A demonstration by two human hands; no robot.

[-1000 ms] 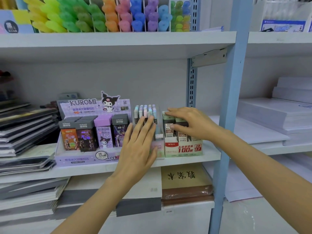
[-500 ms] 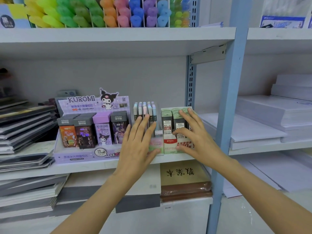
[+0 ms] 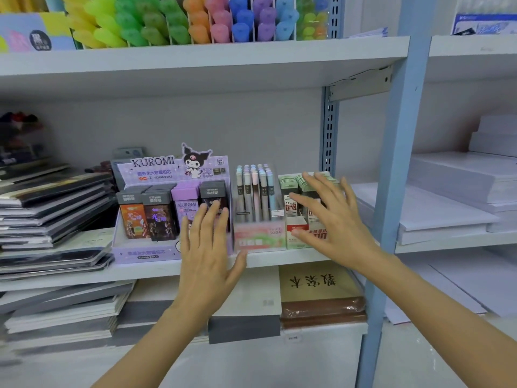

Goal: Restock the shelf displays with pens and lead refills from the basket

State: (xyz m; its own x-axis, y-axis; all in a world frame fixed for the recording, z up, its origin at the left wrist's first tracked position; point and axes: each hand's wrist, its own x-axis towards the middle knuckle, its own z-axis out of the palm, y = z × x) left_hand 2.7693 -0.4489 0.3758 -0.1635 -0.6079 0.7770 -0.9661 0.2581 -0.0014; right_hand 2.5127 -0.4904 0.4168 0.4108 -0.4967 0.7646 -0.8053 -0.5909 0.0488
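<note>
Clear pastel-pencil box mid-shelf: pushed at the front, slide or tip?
Probably slides: the clear box sits flat on the smooth shelf. Tall and narrow, so a high push might tip it back. Sideways tipping looks unlikely: Kuromi display and green refill box flank it.

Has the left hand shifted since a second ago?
Yes. The left hand slid leftward, from the clear pen box to the front of the Kuromi display.

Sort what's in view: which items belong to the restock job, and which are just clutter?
Job: Kuromi refill display, pastel pen box, green-capped refills, left hand and right hand, both with fingers spread in front of these.
Clutter: highlighters on the shelf above, notebook stacks, paper reams, brown book below.
</note>
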